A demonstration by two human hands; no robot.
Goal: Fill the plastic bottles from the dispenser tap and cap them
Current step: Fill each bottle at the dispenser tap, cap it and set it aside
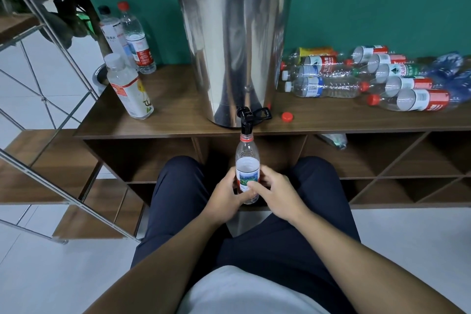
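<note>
Both hands [251, 190] grasp a partly filled bottle [247, 160] beneath the dispenser tap [246, 120], its red cap [287, 117] off right of the tap, many empties [369, 79] remaining.

Teal wall [369, 2] behind. Brown wood shelf unit [178, 120] with open cubbies below. White tile floor [407, 237]. Metal-rail stairs [46, 150], wood treads, at left. Dark plant [61, 7] upper left.
</note>
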